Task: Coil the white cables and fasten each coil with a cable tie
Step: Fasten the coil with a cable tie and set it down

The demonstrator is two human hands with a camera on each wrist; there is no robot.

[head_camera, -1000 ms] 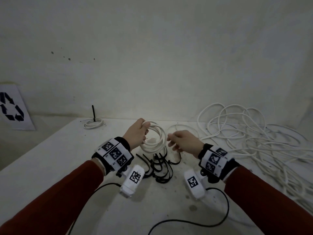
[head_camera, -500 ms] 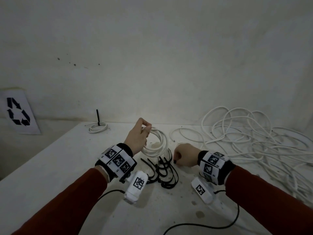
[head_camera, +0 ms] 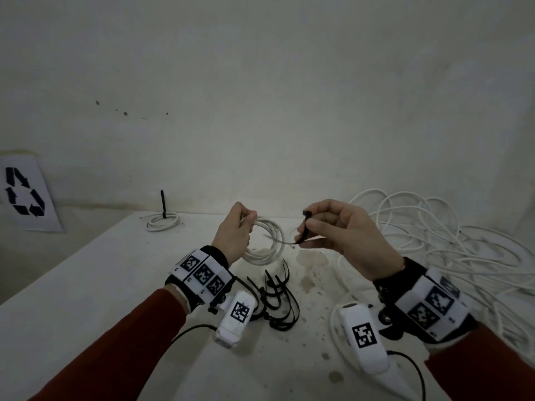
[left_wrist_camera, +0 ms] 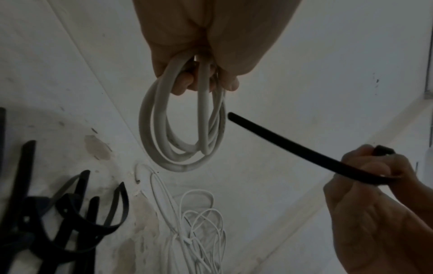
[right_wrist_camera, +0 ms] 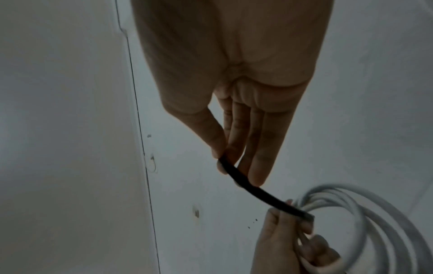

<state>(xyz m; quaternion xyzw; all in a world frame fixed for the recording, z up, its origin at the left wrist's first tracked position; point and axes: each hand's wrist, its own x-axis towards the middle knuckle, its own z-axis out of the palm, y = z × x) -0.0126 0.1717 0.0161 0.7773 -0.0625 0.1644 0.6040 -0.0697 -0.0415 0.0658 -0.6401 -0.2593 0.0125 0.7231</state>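
My left hand grips a small coil of white cable and holds it upright above the table; the left wrist view shows the coil hanging from the curled fingers. My right hand pinches a black cable tie between thumb and fingers. The tie's free end points at the coil's right side, close to it. In the right wrist view the tie reaches the coil by the left hand's fingers.
Several loose black cable ties lie on the table below the hands. A big tangle of white cable covers the right side. A tied coil with an upright tie sits far left by the wall. A recycling sign leans left.
My right hand dipped to the pile of ties, took one, and rose with it toward the coil. My left hand kept hold of the coil and lifted slightly.
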